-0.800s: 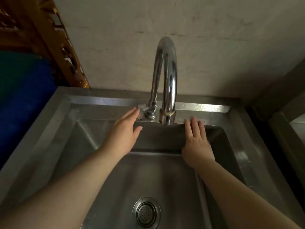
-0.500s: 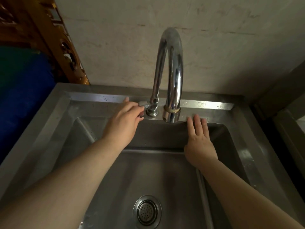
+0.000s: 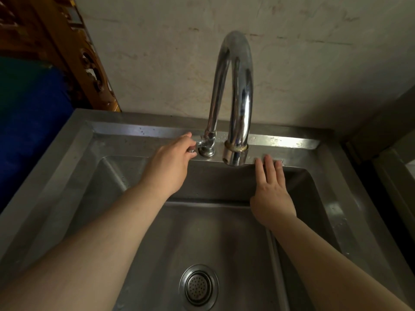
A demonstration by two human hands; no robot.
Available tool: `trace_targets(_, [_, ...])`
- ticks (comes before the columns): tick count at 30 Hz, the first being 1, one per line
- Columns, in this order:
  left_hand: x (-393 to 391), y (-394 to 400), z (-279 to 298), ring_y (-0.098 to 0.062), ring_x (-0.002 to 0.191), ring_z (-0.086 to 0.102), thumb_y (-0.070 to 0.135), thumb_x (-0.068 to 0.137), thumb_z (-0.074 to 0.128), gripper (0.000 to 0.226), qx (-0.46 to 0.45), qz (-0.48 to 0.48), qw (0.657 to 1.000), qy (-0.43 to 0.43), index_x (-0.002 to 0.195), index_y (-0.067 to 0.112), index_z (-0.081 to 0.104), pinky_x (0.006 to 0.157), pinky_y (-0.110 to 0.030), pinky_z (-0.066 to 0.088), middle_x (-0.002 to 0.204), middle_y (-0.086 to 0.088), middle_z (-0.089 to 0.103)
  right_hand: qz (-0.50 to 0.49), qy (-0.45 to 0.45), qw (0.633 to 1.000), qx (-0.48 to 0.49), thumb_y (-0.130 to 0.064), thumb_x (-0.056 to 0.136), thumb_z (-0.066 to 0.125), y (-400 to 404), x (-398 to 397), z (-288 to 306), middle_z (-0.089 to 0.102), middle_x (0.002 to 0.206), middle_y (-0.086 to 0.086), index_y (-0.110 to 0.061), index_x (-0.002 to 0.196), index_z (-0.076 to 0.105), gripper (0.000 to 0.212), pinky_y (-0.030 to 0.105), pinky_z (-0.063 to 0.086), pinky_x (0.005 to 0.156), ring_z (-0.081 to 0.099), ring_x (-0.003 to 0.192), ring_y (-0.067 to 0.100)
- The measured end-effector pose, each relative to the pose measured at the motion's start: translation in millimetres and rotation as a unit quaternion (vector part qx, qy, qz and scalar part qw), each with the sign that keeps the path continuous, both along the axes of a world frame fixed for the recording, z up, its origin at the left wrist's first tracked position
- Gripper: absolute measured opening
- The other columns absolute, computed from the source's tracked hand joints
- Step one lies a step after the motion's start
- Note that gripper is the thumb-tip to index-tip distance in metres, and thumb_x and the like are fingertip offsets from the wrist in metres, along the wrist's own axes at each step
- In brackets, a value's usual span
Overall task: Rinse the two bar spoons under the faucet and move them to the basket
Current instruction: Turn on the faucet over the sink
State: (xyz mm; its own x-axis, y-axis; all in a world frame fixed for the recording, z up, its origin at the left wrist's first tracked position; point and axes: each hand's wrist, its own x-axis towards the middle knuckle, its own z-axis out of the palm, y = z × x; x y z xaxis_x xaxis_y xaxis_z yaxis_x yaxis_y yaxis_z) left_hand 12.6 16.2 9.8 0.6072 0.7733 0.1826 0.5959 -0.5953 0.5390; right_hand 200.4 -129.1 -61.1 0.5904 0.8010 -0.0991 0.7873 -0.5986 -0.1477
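Observation:
A tall chrome gooseneck faucet [image 3: 238, 90] rises from the back ledge of a steel sink [image 3: 292, 144]. My left hand [image 3: 168, 167] is closed around the small faucet handle [image 3: 193, 149] at the left of the faucet's base. My right hand [image 3: 270, 189] lies flat with its fingers spread, fingertips resting on the sink's back ledge just right of the spout. No water runs from the spout. No bar spoons and no basket are in view.
The sink basin has a round drain strainer [image 3: 198, 286] near its front. A stained wall stands behind the faucet. Carved wooden furniture [image 3: 89, 70] and a blue surface [image 3: 31, 122] lie to the left; a metal counter edge [image 3: 390, 176] is to the right.
My left hand has reached forward and closed on the faucet handle. My right hand has stayed on the ledge. The view has tilted slightly.

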Motion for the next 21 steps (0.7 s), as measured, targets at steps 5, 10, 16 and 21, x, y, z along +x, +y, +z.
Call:
trace_targets(5, [2, 3, 2, -0.022, 0.080, 0.055, 0.014, 0.098, 0.047, 0.028, -0.015, 0.001, 1.000, -0.017, 0.124, 0.013, 0.058, 0.059, -0.028, 0.034, 0.097, -0.005, 0.066, 0.006, 0.001, 1.000, -0.002, -0.003, 0.090, 0.050, -1, 0, 3, -0.026, 0.162, 0.001, -0.024, 0.154, -0.018, 0.096, 0.035, -0.007, 0.113, -0.028, 0.146, 0.026])
trace_targets(10, [6, 8, 4, -0.027, 0.071, 0.055, 0.021, 0.098, 0.045, 0.016, -0.034, 0.020, 0.999, -0.018, 0.104, 0.015, 0.059, 0.059, -0.036, 0.041, 0.073, 0.001, 0.054, 0.004, -0.007, 1.000, -0.009, -0.001, 0.090, 0.050, -1, -2, 4, -0.028, 0.161, 0.001, -0.024, 0.153, -0.020, 0.097, 0.037, -0.008, 0.114, -0.028, 0.146, 0.026])
trace_targets(16, [6, 11, 2, -0.022, 0.064, 0.053, 0.025, 0.099, 0.044, 0.014, -0.045, 0.018, 0.999, -0.021, 0.094, 0.020, 0.055, 0.056, -0.036, 0.042, 0.070, 0.000, 0.056, 0.003, -0.004, 1.000, -0.007, -0.002, 0.090, 0.053, -1, -2, 6, -0.028, 0.162, 0.001, -0.025, 0.153, -0.020, 0.099, 0.035, -0.008, 0.112, -0.028, 0.146, 0.026])
trace_targets(21, [6, 14, 3, -0.026, 0.065, 0.056, 0.027, 0.099, 0.042, 0.018, -0.043, 0.012, 0.999, -0.023, 0.095, 0.018, 0.057, 0.058, -0.040, 0.046, 0.073, -0.007, 0.060, 0.000, -0.004, 1.000, -0.002, 0.000, 0.089, 0.053, 0, -2, 5, -0.028, 0.162, 0.000, -0.025, 0.153, -0.020, 0.100, 0.031, -0.004, 0.107, -0.027, 0.146, 0.025])
